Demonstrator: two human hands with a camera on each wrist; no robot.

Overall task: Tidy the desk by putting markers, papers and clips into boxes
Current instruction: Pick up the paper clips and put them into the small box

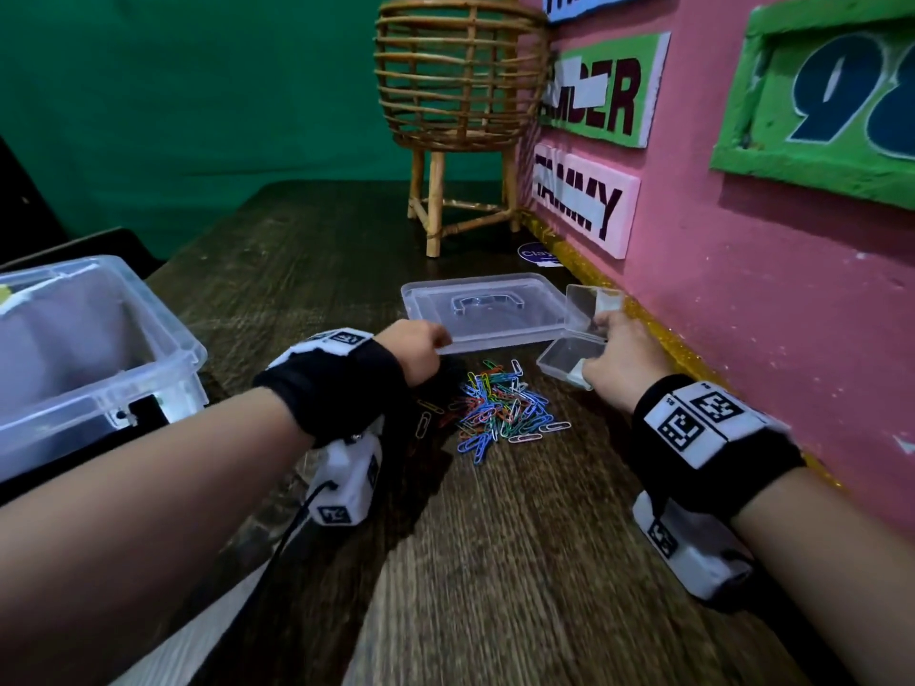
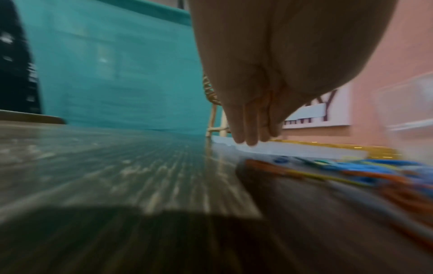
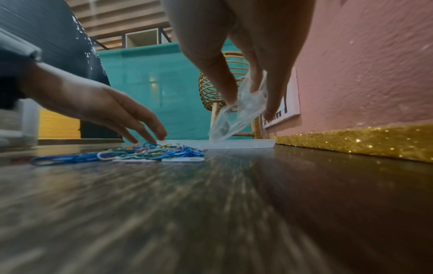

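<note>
Head view: clip pile centre frame, small case held open at right.
Big clear bin [image 1: 99, 339] left edge, flat lid [image 1: 490, 309] upper centre, paper clips [image 1: 500, 408] loose on the desk [image 1: 495, 561] below it. Right hand [image 1: 619, 358] pinches the small hinged case [image 1: 574, 349], lid up, just right of the pile. Left hand [image 1: 421, 349], fingers extended and relaxed, reaches down at the pile's upper-left edge; likely the nearer one to scoop rightward.

Both forearms reach forward, each with a black wrist band and tagged white camera. Left hand [image 1: 420, 350] palm down, fingers [image 3: 150, 128] extended, slightly spread, tips low by the counter [image 1: 495, 561]. Right hand [image 1: 619, 356] raised, thumb and fingers pinching a small clear box [image 3: 241, 109], firm grip.
</note>
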